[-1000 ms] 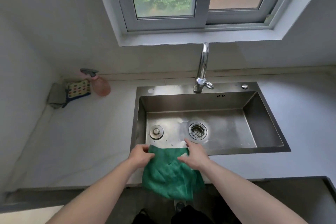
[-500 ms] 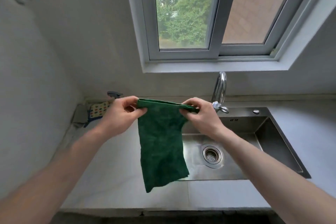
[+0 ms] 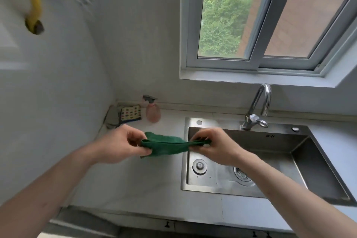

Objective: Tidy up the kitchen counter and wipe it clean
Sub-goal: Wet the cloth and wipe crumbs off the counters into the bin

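Note:
A green cloth is stretched between both hands above the counter, just left of the sink's left edge. My left hand pinches its left end and my right hand pinches its right end. The cloth is bunched into a short, nearly flat band. The pale counter lies below it.
A steel sink with a chrome tap sits at the right. A pink spray bottle, a patterned sponge and a grey cloth stand in the back left corner. A yellow hose hangs on the left wall.
The cloth was lifted from the sink's front edge and hung long from both hands. Now it is gathered short and flat between them, lower and over the counter. The view has swung left.

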The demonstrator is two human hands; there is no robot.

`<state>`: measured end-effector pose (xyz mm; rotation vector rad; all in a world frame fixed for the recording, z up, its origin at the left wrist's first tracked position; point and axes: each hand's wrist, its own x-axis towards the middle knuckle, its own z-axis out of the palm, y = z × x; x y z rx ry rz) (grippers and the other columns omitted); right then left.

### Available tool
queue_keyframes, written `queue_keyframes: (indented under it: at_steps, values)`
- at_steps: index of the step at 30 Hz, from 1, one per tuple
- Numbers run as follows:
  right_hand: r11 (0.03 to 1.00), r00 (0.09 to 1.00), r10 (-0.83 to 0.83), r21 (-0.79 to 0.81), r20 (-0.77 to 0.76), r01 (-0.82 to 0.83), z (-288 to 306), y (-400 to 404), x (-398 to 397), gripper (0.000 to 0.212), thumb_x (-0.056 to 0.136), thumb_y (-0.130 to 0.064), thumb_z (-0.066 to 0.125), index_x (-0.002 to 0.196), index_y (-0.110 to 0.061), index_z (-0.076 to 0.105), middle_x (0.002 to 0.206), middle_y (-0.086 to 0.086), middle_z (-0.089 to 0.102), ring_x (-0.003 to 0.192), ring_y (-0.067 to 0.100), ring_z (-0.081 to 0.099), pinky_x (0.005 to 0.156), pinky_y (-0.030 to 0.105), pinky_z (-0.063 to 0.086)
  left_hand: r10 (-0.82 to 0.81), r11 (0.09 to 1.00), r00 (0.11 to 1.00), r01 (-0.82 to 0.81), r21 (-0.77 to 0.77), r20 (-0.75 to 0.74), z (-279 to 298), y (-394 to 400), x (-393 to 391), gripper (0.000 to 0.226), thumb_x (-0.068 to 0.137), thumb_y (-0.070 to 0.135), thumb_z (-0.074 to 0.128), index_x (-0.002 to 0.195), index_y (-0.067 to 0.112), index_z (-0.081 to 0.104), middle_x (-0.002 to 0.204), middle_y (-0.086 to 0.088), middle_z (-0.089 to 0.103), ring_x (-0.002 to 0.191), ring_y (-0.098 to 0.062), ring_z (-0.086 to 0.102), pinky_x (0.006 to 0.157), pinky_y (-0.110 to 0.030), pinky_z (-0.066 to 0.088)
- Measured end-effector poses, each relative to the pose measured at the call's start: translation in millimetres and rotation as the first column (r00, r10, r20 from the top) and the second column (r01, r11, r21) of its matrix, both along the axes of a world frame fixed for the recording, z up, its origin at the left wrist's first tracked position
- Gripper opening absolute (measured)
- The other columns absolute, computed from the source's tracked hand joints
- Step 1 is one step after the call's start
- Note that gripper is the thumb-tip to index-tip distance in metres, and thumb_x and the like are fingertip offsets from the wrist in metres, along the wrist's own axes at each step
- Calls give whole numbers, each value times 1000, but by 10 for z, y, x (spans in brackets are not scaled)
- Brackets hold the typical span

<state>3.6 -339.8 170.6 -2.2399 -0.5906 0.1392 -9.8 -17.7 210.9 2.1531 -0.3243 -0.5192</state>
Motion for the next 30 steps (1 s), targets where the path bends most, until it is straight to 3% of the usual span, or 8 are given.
queue_keyframes:
  at_steps: [6,9,12,15,18,23,27,30]
  values:
    - [946,953,70,-283,-294,-157,-644,183,-239,18,85,-42,74,79,-26,68,73,-6,65,63,7,56,58,24,43,-95,978,934,153,146,-343,-724,113,-137,11,82,36,82,84,25,80,77,5,72,75,-10,64,74,-30,50]
    - [938,944,-7,-330,-331,-109,-896,279,-154,20,86,-39,74,71,-33,63,71,-10,66,64,5,59,56,18,41,21,964,955,59,260,-295,-1026,119,-41,18,86,42,79,90,25,79,73,9,72,72,-7,65,70,-24,52]
    - [943,933,-130,-332,-335,12,-1081,390,21,1,86,-30,74,87,-30,73,79,-9,73,69,7,66,63,23,50,162,946,962,-89,312,-217,-1309,74,129,17,88,39,78,87,22,75,73,7,71,67,-8,65,65,-24,52]
    - [930,897,-260,-343,-357,133,-1318,512,205,19,85,-22,71,102,-30,74,91,-14,73,77,7,68,74,25,56,274,906,945,-191,377,-179,-1706,20,284,17,85,38,79,81,23,71,80,2,73,77,-18,70,75,-30,56]
    - [890,880,-335,-419,-337,178,-1622,609,209,30,87,-20,68,116,-25,71,109,-8,72,102,14,67,89,30,55,369,857,911,-258,446,-182,-2085,-33,288,28,80,38,81,103,25,71,103,3,74,94,-17,69,88,-27,55]
    - [865,813,-402,-464,-421,188,-2002,663,-77,67,88,-28,71,148,-15,43,146,4,51,130,24,52,99,33,46,445,803,867,-276,528,-223,-2535,-119,118,53,71,37,78,119,21,61,120,0,63,101,-20,65,91,-31,55]
    - [860,748,-478,-418,-461,292,-2206,722,-58,76,89,-38,73,151,-15,36,148,4,50,135,25,48,107,35,43,516,726,848,-359,587,-120,-2661,-104,175,58,83,35,73,134,20,49,136,-5,45,121,-27,55,101,-34,48]
    - [853,717,-507,-396,-478,339,-2300,824,2,85,84,-41,77,153,-15,33,146,6,51,134,26,49,108,36,43,571,713,807,-395,580,-152,-2719,-70,231,64,81,30,77,137,18,48,137,-7,50,120,-27,57,97,-31,48]
